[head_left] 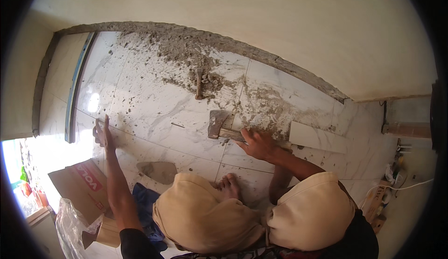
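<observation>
From where I stand, taking the head of the tool as the middle of the clock and twelve as straight ahead of the crouching person, the right hand (255, 143) is at four o'clock, its grip closed over the handle of a hatchet-like tool (215, 124) with a broad, greyish-brown metal head and a worn wooden shaft. The tool is low over a glossy white floor (154, 128) of grey-veined tiles; I cannot tell whether its head touches them. The left hand (103, 133) is well apart at nine o'clock, its grip wide, the fingers loosely spread. At eleven, near the tool, a small brown hammer-like implement (199, 85) lies against crumbly grey rubble (179, 49), which thickens toward the foot of a cream plastered wall (280, 25). At three lies a narrow, plain white tile strip (319, 137), just beyond the right hand. Between nine and ten a long, straight, blue-edged bar (76, 91) lies on the floor. At eight sit a brown cardboard box (74, 189) with a red printed panel and a crumpled clear plastic bag (69, 226); at seven, a dark blue cloth (145, 203). A bare foot (229, 187) is planted at six, between knees in beige trousers (200, 212).
</observation>
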Demonstrator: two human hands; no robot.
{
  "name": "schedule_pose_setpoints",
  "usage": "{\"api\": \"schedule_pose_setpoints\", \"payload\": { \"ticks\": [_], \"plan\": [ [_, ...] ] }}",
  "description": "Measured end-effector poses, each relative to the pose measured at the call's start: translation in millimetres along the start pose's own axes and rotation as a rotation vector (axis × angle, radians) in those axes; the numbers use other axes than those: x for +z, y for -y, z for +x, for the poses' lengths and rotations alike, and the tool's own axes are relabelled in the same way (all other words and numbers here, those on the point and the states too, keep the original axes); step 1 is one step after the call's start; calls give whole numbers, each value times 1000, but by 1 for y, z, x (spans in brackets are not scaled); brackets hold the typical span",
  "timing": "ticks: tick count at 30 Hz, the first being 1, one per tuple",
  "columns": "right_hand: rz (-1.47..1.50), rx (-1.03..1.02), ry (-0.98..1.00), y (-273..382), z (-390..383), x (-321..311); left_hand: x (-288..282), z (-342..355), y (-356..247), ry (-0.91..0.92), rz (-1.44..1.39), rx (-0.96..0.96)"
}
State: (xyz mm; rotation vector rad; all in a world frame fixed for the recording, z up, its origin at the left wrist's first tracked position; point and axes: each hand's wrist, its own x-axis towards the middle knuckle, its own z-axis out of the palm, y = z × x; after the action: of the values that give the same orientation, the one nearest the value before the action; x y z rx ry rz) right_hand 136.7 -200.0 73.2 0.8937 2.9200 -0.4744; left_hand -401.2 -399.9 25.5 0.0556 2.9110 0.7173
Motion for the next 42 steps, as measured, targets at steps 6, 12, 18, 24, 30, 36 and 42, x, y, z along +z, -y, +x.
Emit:
{"api": "schedule_pose_setpoints", "payload": {
  "ticks": [6,12,18,24,30,36,42],
  "plan": [
    [136,-54,35,13,0,3,48,-41,-66,-53,-308,551],
    [40,-239,-110,-12,-19,32,78,-222,-272,559,44,1436],
    [343,-139,-168,-65,-51,6,109,-338,-334,1127,225,1599],
    [127,811,-654,-276,-232,-37,163,-466,-283,1309,242,1338],
    [118,1649,-316,-363,-385,-35,161,-560,-240,1231,175,838],
    [196,1613,-463,-373,-387,-6,164,-578,-238,1085,168,644],
    [740,1571,-730,-367,-391,-14,140,-555,-255,1038,10,658]
  ]
}}
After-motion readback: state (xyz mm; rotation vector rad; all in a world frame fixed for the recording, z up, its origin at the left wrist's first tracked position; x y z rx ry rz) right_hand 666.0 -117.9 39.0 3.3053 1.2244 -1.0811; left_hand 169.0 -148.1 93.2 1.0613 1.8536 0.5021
